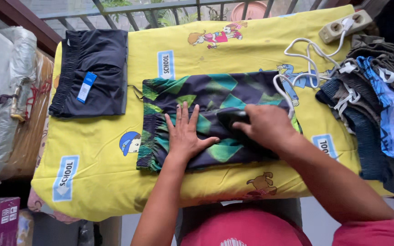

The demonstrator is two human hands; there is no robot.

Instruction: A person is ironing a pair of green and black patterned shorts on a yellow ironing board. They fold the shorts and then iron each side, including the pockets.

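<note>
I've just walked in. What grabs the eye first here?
The bright yellow cartoon-print cloth covering the table. At its middle lie green-and-navy patterned shorts, with the left hand pressed flat on them and the right hand gripping a dark iron. Folded black shorts sit at the far left, and a heap of clothes is piled on the right.

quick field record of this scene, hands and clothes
surface: yellow cartoon-print cloth over the board
left hand: flat, fingers spread, on the green and navy patterned shorts
right hand: grips a dark iron on the same shorts
folded: black shorts with blue tag, far left
pile: unfolded clothes, right edge
cord: white cable to a power strip
</note>
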